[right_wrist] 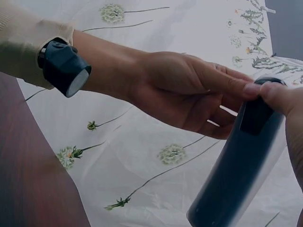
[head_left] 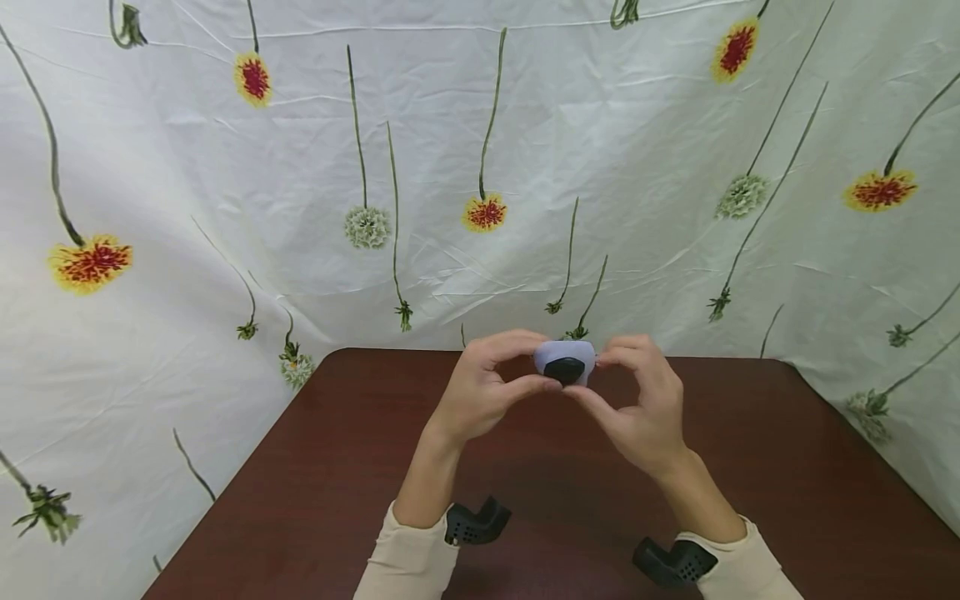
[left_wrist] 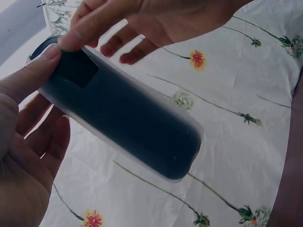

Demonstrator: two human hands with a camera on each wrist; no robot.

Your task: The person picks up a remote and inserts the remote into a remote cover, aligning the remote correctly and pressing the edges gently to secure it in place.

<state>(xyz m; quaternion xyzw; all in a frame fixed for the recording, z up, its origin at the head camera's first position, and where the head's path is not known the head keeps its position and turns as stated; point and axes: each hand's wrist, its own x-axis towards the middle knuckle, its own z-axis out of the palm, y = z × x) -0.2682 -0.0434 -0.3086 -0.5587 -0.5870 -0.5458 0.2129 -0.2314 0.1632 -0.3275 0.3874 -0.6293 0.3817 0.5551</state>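
Note:
A long, rounded lavender object (head_left: 564, 347) with a black oval end is held up above the table; its exact kind cannot be told. Thumb and fingers of my left hand (head_left: 480, 387) pinch it from the left. From the right, my right hand (head_left: 648, 404) pinches the same end between thumb and fingers. In the left wrist view the object's underside (left_wrist: 135, 123) looks dark, with a blacker rectangular patch near the held end. Its long body (right_wrist: 236, 170) extends away from both thumbs in the right wrist view. The thumbs nearly meet at the black patch.
Below the hands spreads a dark reddish-brown table (head_left: 337, 467) with rounded far corners. A white cloth (head_left: 300, 150) printed with flowers hangs behind and around it. Black wrist cameras (head_left: 477, 522) sit at both cream sleeves (head_left: 412, 558).

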